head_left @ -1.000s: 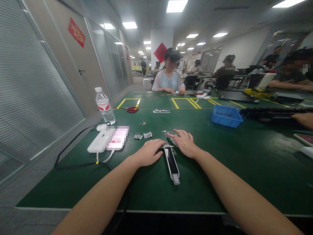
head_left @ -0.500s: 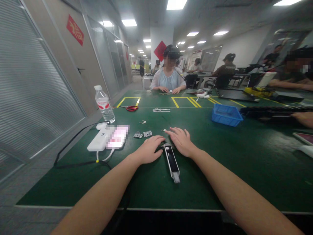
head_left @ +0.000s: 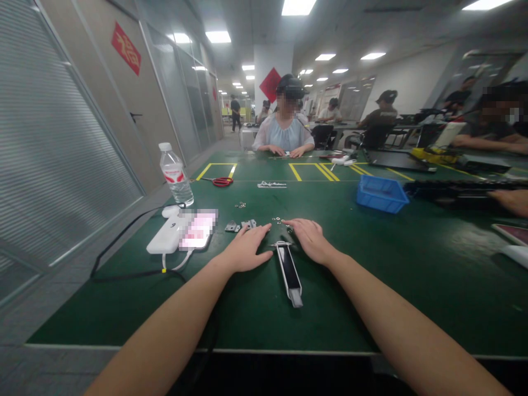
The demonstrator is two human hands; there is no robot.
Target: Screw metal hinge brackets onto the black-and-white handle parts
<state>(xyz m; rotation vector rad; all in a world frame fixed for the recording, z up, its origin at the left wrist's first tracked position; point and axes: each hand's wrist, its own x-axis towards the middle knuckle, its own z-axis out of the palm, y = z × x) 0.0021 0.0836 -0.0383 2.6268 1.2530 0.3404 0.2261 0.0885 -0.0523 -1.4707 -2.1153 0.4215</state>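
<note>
My left hand lies flat on the green table with its fingers stretched toward two small metal hinges. My right hand lies flat too, fingers apart, its fingertips by a scatter of small washers. Between the two hands lies a long black and silver bracket, pointing toward me. Neither hand holds anything.
A white power bank, a phone and a black cable sit at the left, with a water bottle behind. Red scissors, a blue bin and a metal part lie farther back. Other people sit at the far and right sides.
My left hand has slid forward and left, its fingers now stretched toward the hinges. My right hand has shifted slightly nearer the bracket.
</note>
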